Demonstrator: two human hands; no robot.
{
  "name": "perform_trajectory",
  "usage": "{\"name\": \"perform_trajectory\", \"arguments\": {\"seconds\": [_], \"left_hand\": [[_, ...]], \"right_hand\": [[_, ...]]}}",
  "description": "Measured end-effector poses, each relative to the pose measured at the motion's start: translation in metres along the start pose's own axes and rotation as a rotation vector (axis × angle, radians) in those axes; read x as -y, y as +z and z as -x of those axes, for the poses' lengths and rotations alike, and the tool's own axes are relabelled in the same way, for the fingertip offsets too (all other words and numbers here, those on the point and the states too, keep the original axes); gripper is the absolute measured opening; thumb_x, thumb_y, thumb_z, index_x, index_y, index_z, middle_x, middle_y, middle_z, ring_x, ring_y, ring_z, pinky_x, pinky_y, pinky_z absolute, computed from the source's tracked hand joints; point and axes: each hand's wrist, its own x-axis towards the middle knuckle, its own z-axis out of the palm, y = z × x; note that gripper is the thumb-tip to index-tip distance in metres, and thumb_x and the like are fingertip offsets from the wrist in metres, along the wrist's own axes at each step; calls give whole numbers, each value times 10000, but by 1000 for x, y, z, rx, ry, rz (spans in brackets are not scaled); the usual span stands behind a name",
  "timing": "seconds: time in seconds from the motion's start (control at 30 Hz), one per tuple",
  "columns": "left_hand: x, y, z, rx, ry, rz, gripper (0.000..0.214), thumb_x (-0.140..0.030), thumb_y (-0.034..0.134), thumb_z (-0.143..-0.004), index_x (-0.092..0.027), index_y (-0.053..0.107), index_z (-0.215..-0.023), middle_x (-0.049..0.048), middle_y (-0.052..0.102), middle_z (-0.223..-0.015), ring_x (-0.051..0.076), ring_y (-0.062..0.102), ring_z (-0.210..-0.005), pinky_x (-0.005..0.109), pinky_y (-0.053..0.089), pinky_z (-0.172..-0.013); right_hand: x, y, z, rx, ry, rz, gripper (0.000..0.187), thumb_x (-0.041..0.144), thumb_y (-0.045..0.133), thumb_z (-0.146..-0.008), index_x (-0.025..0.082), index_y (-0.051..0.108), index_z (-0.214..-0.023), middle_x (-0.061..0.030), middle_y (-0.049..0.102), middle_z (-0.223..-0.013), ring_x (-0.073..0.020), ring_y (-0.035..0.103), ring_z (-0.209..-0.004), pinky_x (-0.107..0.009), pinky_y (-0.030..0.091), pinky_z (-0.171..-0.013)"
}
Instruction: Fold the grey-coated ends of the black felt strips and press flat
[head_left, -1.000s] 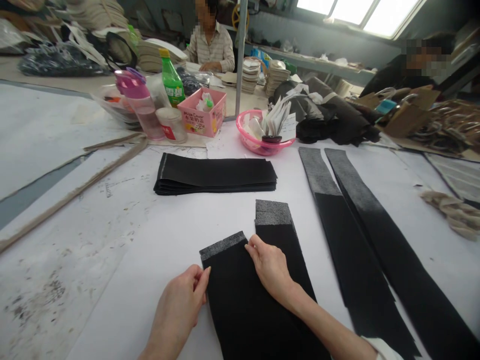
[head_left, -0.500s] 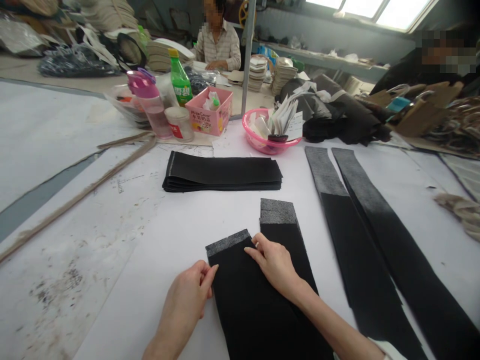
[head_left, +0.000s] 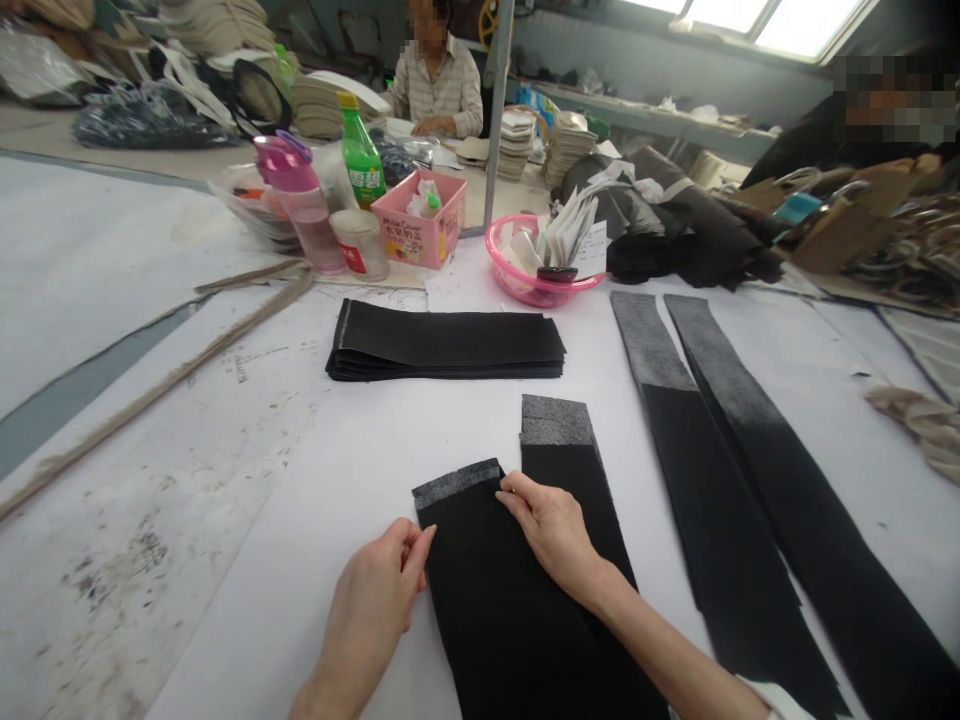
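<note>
A black fabric strip [head_left: 495, 590] with a grey speckled end band lies at the front middle, tilted to the left. My left hand [head_left: 379, 590] pinches its left edge just below the band. At the upper right corner, my right hand [head_left: 551, 525] pinches the same strip between thumb and forefinger. Partly under it and my right forearm lies a second black strip [head_left: 559, 465] with a wider grey end. Farther back sits a folded stack of black strips [head_left: 450, 342]. Two long black strips [head_left: 697, 480], grey at their far ends, stretch along the right.
Behind the stack stand a pink bottle [head_left: 300, 205], a green bottle [head_left: 362, 155], a white tub [head_left: 358, 245], a pink box [head_left: 424, 225] and a pink basin [head_left: 536, 280] of papers. A metal pole [head_left: 496, 120] rises there. Co-workers sit beyond the table.
My right thumb and forefinger have closed together at the strip's right corner, shifting slightly right. My left hand keeps its pinch almost unmoved.
</note>
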Motion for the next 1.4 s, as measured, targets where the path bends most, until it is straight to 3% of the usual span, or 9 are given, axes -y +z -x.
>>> {"name": "perform_trajectory", "arguments": {"seconds": [0.3,0.47,0.7,0.8,1.03,1.4], "left_hand": [[6,4,0,6,-26,69,392,-552,414,-873,-220,490,-679,-74,572,-496,98,473,-310,216,357,-427],[5,5,2,-18,-6,54,358,-529,423,-878,-223,521,-720,-73,571,-502,96,467,-331,217,349,-454],[2,4,6,-73,7,7,343,-511,398,-897,-233,524,-742,-60,574,-533,113,506,-425,218,341,-498],[0,4,6,-57,-16,9,355,-521,388,-897,-234,517,-732,-56,578,-541,115,505,-429,218,338,-493],[-1,4,4,-34,-57,19,382,-549,375,-891,-236,509,-719,-57,578,-531,117,485,-406,221,330,-467],[-2,3,-1,-7,-77,38,398,-560,386,-881,-227,503,-699,-72,575,-501,110,483,-332,230,354,-446]], "right_hand": [[-8,-1,1,44,14,-127,226,324,484,-932,304,698,-999,41,718,-841,-152,660,-761,-222,430,-686],[-9,0,0,88,-2,-144,299,257,481,-926,367,652,-1146,48,727,-992,-161,670,-859,-244,457,-759],[-8,-1,-6,47,77,-58,134,342,504,-917,262,612,-917,64,624,-636,-133,589,-622,-219,350,-587],[-6,-2,-9,48,100,-24,177,330,494,-923,237,571,-793,55,605,-635,-125,576,-615,-216,316,-573],[0,-1,-13,39,156,44,229,307,507,-912,211,527,-705,43,591,-611,-109,535,-558,-225,267,-545],[-5,4,-15,26,171,63,228,301,517,-894,208,498,-687,56,562,-568,-96,492,-527,-231,223,-528]]}}
